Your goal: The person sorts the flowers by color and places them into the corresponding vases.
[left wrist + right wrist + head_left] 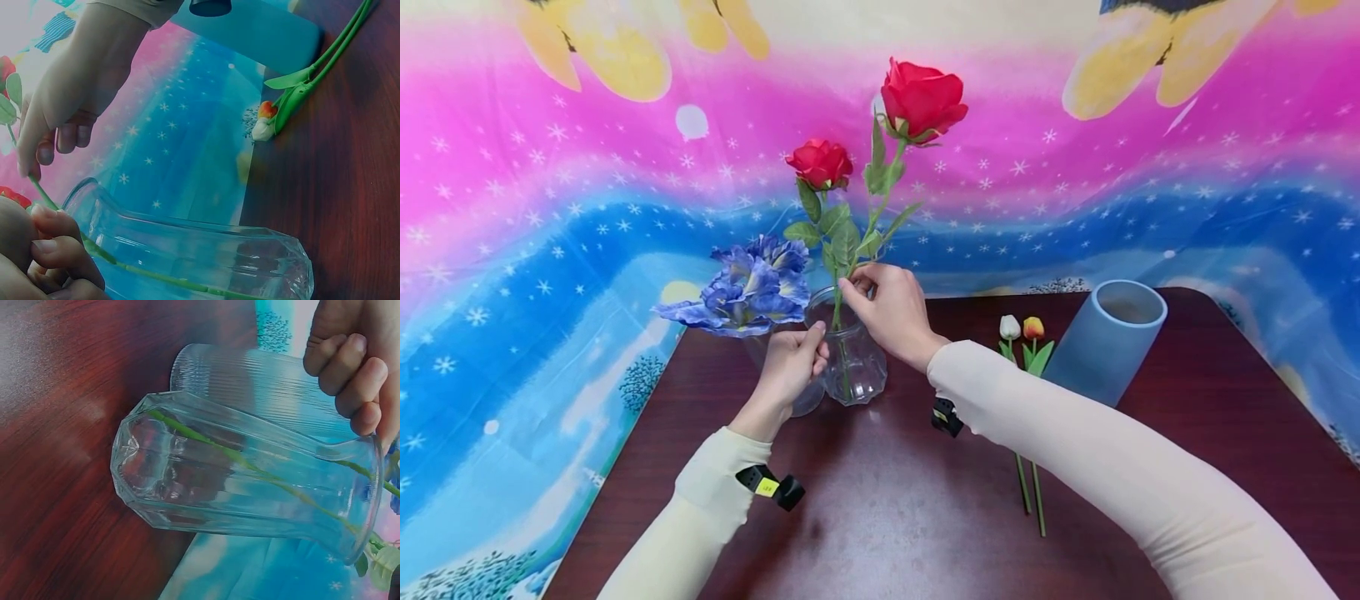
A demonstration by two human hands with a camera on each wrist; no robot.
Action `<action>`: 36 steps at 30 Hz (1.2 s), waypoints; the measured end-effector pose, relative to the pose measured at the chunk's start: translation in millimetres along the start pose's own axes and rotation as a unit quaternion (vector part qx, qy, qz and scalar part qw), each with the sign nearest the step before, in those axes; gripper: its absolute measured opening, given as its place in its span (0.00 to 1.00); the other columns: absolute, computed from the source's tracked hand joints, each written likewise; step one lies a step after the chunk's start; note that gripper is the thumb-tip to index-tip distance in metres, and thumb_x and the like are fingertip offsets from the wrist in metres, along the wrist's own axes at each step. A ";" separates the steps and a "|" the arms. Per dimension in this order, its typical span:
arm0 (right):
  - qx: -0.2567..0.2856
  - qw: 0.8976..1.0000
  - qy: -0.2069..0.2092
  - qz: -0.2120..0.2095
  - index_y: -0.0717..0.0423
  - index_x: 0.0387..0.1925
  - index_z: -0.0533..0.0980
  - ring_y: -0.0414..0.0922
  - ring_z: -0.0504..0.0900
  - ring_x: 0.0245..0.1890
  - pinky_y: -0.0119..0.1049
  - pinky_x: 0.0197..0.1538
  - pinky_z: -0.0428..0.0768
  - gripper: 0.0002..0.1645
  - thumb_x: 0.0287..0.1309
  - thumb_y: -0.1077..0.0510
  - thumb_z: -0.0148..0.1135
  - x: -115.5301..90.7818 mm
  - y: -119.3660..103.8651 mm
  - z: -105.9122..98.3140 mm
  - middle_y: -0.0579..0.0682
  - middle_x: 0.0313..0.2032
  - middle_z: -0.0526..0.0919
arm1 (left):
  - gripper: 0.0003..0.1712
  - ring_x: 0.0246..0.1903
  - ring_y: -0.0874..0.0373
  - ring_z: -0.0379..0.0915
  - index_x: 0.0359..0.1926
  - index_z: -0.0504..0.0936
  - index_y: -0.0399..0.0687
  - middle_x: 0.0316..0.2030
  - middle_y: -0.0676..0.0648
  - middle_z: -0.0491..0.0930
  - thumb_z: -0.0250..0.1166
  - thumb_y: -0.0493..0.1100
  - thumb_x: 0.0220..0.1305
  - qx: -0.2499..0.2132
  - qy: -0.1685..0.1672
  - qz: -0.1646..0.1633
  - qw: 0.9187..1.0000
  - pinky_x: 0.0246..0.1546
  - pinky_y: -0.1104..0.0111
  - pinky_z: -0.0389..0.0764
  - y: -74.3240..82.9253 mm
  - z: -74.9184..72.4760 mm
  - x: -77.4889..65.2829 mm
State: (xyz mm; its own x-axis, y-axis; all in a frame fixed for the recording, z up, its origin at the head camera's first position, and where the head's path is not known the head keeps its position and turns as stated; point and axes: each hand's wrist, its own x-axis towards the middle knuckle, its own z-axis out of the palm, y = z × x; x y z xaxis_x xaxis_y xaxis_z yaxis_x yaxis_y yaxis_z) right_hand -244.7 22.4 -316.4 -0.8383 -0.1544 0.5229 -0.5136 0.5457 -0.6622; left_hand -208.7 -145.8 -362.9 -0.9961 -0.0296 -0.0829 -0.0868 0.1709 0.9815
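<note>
My right hand (pixel 891 312) pinches a green rose stem (pixel 40 190) just above the mouth of a clear glass vase (pixel 855 367). Two red roses stand above the hand, a larger bloom (pixel 922 100) on the right and a smaller one (pixel 822 164) on the left. Inside the vase, a stem (pixel 240 461) slants down to the faceted base. With fingers curled, my left hand (pixel 793 362) grips the vase's rim on its left side. Blue-purple flowers (pixel 745 287) fill a ribbed clear vase (pixel 237 381) close behind that hand, which partly hides it.
At the right, a blue-grey cylindrical vase (pixel 1105 350) stands on the dark wooden table (pixel 895 517). Beside it lie a white tulip (pixel 1010 327) and an orange-yellow tulip (pixel 1033 327), their stems partly under my right forearm. A colourful patterned cloth (pixel 1022 192) hangs behind the table.
</note>
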 end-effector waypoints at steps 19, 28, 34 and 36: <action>-0.060 0.997 -0.048 0.027 0.52 0.39 0.87 0.41 0.73 0.20 0.34 0.25 0.67 0.13 0.68 0.48 0.64 -4.0 3.2 9.1 0.45 0.23 0.82 | 0.29 0.10 0.64 0.57 0.18 0.73 0.42 0.07 0.56 0.66 0.52 0.51 0.78 0.009 0.001 0.001 1.000 0.14 0.74 0.58 1.4 0.6 -0.2; -0.085 0.993 -0.073 0.035 0.50 0.44 0.87 0.40 0.65 0.14 0.33 0.20 0.58 0.15 0.69 0.47 0.62 -5.8 2.3 10.2 0.43 0.12 0.67 | 0.29 0.10 0.64 0.57 0.17 0.73 0.45 0.07 0.56 0.66 0.52 0.51 0.78 0.015 0.003 0.001 1.000 0.14 0.74 0.59 1.4 -0.3 -0.1; -0.099 0.990 -0.087 0.042 0.50 0.45 0.86 0.40 0.66 0.14 0.33 0.19 0.59 0.15 0.70 0.46 0.61 -7.5 1.9 10.5 0.44 0.12 0.68 | 0.29 0.11 0.65 0.58 0.18 0.73 0.45 0.07 0.57 0.66 0.52 0.51 0.79 0.012 -0.001 0.001 1.000 0.15 0.75 0.60 1.3 0.2 0.0; -0.107 0.989 -0.094 0.043 0.49 0.44 0.86 0.40 0.68 0.15 0.33 0.19 0.60 0.15 0.70 0.46 0.61 -7.4 1.6 10.9 0.43 0.13 0.71 | 0.29 0.10 0.65 0.58 0.18 0.73 0.45 0.07 0.57 0.66 0.52 0.51 0.79 0.009 -0.001 0.000 1.000 0.14 0.75 0.60 1.1 0.4 0.3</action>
State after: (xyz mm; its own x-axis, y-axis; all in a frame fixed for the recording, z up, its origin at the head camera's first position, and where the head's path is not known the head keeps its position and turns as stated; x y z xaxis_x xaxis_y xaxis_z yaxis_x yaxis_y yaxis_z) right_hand -241.3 15.5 -327.1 -0.9067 -0.2389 0.3475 -0.4050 0.7228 -0.5599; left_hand -209.2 -145.2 -361.9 -0.9962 -0.0278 -0.0830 -0.0867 0.1881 0.9783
